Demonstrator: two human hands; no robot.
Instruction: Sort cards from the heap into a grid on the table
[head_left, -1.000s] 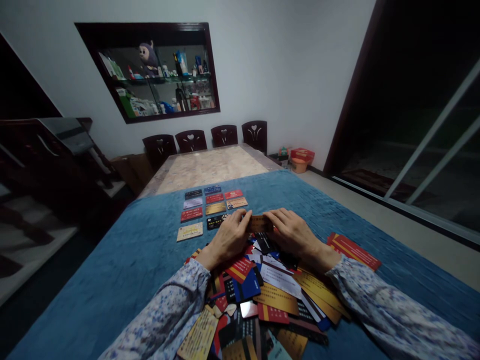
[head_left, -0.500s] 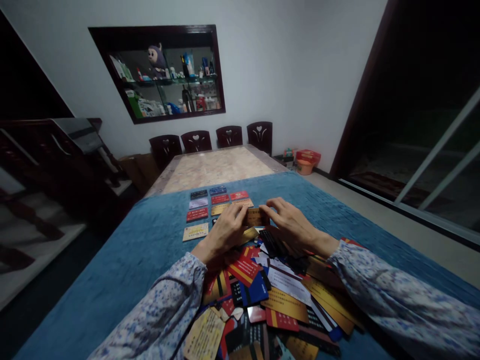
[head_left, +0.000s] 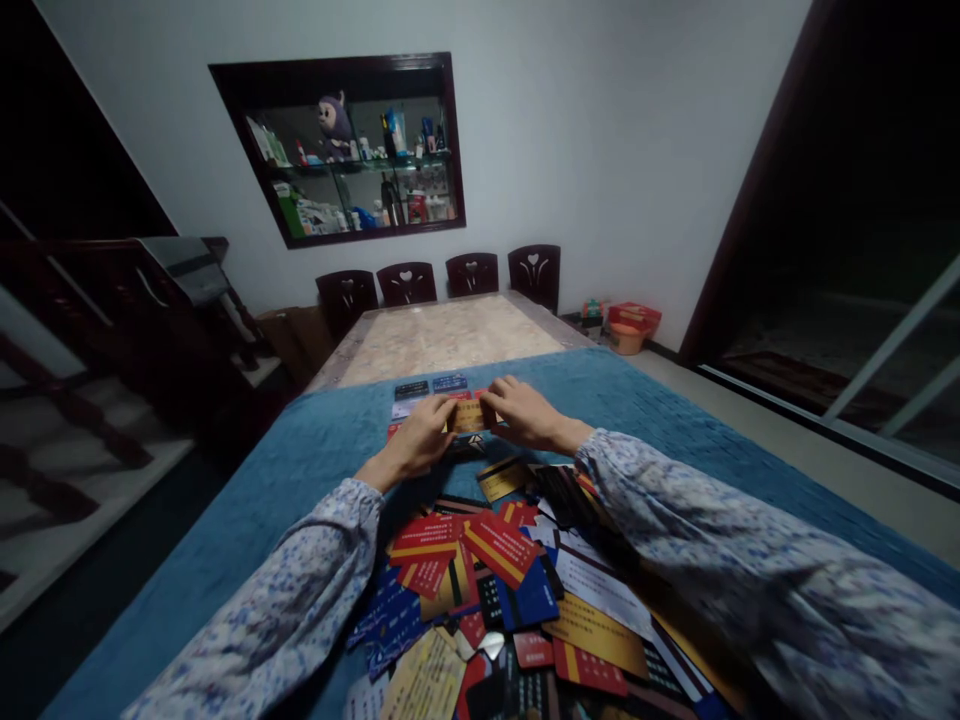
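Note:
A gold card is held between my two hands, one at each short end, over the laid-out cards. My left hand grips its left end between thumb and fingers. At its right end, my right hand pinches it the same way. Just under the held card lies a black card with a white mark. Beyond my hands, a black card and a blue card lie in the far row; my hands partly cover the others. Nearer me spreads a loose pile of red, gold, blue and black cards.
A blue cloth covers the near part of the table, with a bare marble-look top beyond. Dark chairs line the far end. A stair railing stands left, and an orange bucket sits on the floor right.
Both hands have carried the gold card left and slightly farther away, from above the pile's far edge to over the laid-out cards. The camera view has shifted a little left.

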